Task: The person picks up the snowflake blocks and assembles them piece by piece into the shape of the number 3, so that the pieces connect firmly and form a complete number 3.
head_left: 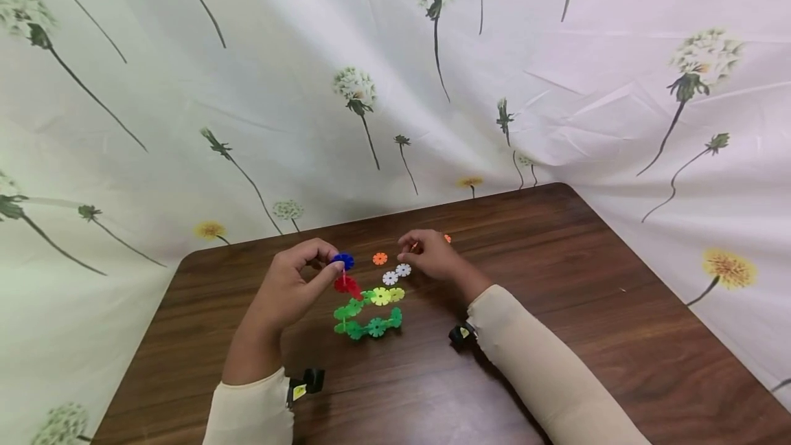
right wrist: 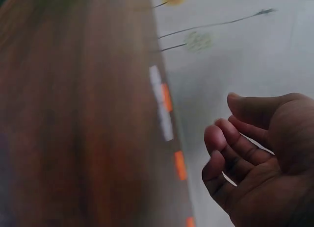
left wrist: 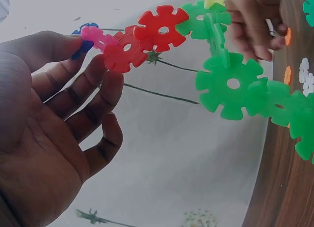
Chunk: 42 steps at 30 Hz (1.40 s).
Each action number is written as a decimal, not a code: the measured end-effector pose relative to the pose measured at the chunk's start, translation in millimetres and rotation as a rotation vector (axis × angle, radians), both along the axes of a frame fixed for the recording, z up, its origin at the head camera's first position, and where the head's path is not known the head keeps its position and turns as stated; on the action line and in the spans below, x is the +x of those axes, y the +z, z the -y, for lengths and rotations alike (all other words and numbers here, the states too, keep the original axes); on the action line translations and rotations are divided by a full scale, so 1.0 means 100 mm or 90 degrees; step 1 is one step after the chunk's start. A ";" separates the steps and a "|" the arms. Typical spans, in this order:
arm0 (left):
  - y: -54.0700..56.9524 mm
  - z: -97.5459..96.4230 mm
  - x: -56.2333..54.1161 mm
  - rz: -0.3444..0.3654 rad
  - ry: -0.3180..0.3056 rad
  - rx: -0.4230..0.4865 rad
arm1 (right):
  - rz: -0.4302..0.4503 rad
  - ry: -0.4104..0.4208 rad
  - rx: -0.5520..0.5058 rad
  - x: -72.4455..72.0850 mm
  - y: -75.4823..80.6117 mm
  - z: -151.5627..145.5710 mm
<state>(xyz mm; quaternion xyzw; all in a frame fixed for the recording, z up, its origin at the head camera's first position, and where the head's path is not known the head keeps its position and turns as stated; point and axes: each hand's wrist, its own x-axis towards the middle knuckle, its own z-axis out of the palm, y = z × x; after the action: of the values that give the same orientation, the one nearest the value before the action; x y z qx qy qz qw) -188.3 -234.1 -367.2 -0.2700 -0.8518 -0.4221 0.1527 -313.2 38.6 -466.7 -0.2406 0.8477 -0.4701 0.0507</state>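
A dandelion-print backdrop cloth (head_left: 278,88) fills the upper frame; below it stands a dark wood-grain table (head_left: 587,280). The left hand (head_left: 290,290), left of centre, pinches the end of a notched-disc chain (head_left: 376,327), presumably to keep that end raised and steady. The right hand (head_left: 435,254), right of centre, has loosely bent fingers, a narrow gap to the thumb and nothing visible between. The chain curves through lower centre, green and yellow, then red and pink to a blue disc (head_left: 345,261) at the grip; whether its lower curve touches the tabletop cannot be told. Two white discs (head_left: 390,278) and an orange disc (head_left: 380,259) lie beyond, apparently placed for easy right-hand reach.
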 end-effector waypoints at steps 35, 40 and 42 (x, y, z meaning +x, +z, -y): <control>0.00 0.00 0.00 -0.028 -0.026 0.000 | 0.000 0.000 0.098 -0.09 -0.32 -0.04; 0.01 0.00 0.01 -0.021 -0.019 0.001 | -0.004 0.001 0.117 -0.07 -0.30 -0.01; 0.01 0.01 0.01 -0.021 -0.016 0.000 | -0.019 0.005 0.125 -0.07 -0.31 0.00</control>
<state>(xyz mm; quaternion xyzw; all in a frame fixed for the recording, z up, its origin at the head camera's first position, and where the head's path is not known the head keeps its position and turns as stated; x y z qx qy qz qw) -186.9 -234.8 -366.0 -0.2880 -0.8456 -0.4194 0.1614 -320.4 38.9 -497.3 -0.2447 0.8893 -0.3812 0.0633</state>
